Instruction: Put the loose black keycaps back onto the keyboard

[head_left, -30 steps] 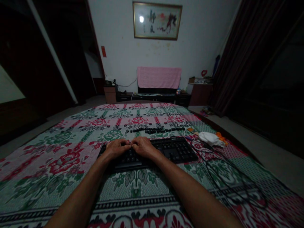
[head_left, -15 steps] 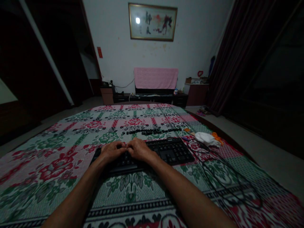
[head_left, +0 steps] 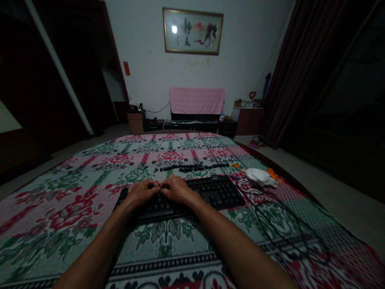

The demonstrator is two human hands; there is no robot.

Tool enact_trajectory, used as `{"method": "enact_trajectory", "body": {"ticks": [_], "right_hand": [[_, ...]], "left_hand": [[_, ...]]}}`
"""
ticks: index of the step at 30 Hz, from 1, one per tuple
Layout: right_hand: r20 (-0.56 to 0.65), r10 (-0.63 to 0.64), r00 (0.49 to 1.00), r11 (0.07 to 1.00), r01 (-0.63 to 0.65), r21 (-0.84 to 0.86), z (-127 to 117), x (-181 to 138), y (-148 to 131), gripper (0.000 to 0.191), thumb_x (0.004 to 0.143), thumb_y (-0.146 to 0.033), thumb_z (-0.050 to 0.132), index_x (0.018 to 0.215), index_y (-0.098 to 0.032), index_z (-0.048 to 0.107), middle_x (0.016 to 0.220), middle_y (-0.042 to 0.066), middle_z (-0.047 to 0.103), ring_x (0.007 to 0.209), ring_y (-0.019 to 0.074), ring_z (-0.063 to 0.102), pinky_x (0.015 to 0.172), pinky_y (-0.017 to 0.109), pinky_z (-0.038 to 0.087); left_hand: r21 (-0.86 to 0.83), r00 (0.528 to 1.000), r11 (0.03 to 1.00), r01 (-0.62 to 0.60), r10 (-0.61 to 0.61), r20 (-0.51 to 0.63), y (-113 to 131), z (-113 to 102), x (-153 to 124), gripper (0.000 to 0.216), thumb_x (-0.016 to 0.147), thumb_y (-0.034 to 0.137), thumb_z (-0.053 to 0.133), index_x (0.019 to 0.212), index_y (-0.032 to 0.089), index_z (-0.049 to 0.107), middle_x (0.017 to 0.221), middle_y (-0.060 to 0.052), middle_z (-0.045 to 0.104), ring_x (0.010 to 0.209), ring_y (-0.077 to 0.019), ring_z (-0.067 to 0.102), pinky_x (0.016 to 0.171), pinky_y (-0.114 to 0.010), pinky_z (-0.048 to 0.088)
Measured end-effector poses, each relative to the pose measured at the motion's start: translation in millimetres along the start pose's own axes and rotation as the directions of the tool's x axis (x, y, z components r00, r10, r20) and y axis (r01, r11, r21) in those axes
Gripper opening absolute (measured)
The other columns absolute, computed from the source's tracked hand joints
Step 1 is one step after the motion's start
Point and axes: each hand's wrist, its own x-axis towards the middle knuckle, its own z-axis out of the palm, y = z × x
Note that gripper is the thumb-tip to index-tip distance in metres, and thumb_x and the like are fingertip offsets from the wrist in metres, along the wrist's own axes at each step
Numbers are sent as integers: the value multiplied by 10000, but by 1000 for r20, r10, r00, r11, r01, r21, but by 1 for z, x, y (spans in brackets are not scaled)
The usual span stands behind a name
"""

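Observation:
A black keyboard lies on a flowered bedspread. My left hand and my right hand rest side by side on its left half, knuckles up, fingers curled down and fingertips meeting over the keys. What the fingertips pinch is hidden in the dim light. Beyond the keyboard lies a row of loose black keycaps. The keyboard's black cable coils over the bedspread to the right.
A white cloth with something orange beside it lies right of the keyboard. Past the bed stands a low dark cabinet with a screen draped in pink cloth. Dark curtains hang at the right.
The view drifted slightly left and down. Both hands stay together on the keyboard's left half, with little visible motion.

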Motion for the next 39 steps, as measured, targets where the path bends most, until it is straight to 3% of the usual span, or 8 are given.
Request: {"method": "enact_trajectory", "body": {"ticks": [6, 14, 19, 24, 29, 39], "right_hand": [[-70, 13, 997, 1000, -14, -20, 4, 2, 6, 204, 745, -304, 549, 859, -206, 687, 781, 39, 644, 762, 143, 551, 642, 214, 356], [-38, -53, 998, 999, 53, 9, 5, 3, 13, 212, 762, -258, 529, 905, -229, 683, 775, 27, 636, 784, 142, 550, 667, 211, 363], [-46, -6, 999, 999, 5, -35, 5, 1, 9, 202, 775, -272, 516, 864, -201, 683, 801, 45, 621, 773, 144, 541, 672, 221, 360], [-52, 14, 999, 1000, -14, 9, 5, 3, 9, 192, 775, -251, 515, 843, -184, 682, 793, 43, 632, 781, 144, 543, 682, 219, 364], [-87, 20, 996, 999, -16, 50, 5, 6, 12, 216, 778, -226, 515, 919, -188, 673, 851, 44, 649, 837, 145, 540, 728, 221, 365], [-39, 0, 999, 1000, 1, 8, 4, 3, 9, 183, 757, -270, 537, 820, -172, 678, 778, 50, 632, 744, 141, 544, 644, 223, 355]], "left_hand": [[20, 1000, 1000, 5, -6, 13, 1, -1, 1, 322, 679, 476, 479, 833, 257, 657, 792, 20, 659, 744, -167, 574, 600, -232, 378], [12, 1000, 1000, -8, 8, -4, 3, -2, 0, 288, 695, 442, 481, 811, 257, 668, 809, 15, 674, 773, -167, 582, 631, -232, 387], [-125, 998, 990, -60, 62, 14, -7, -3, 3, 286, 672, 424, 499, 788, 231, 676, 781, 20, 675, 774, -174, 584, 648, -234, 418], [-255, 998, 967, -26, 39, 46, -17, -5, 8, 279, 634, 386, 534, 786, 206, 682, 764, 17, 678, 770, -181, 588, 654, -238, 442], [-249, 999, 968, -20, 27, 23, -17, -4, 8, 255, 628, 357, 537, 777, 210, 682, 757, 20, 678, 777, -179, 591, 663, -237, 444], [-236, 1000, 972, -1, 6, 21, -17, -1, 7, 245, 629, 361, 548, 785, 219, 672, 734, 33, 671, 732, -163, 589, 631, -223, 440]]}}
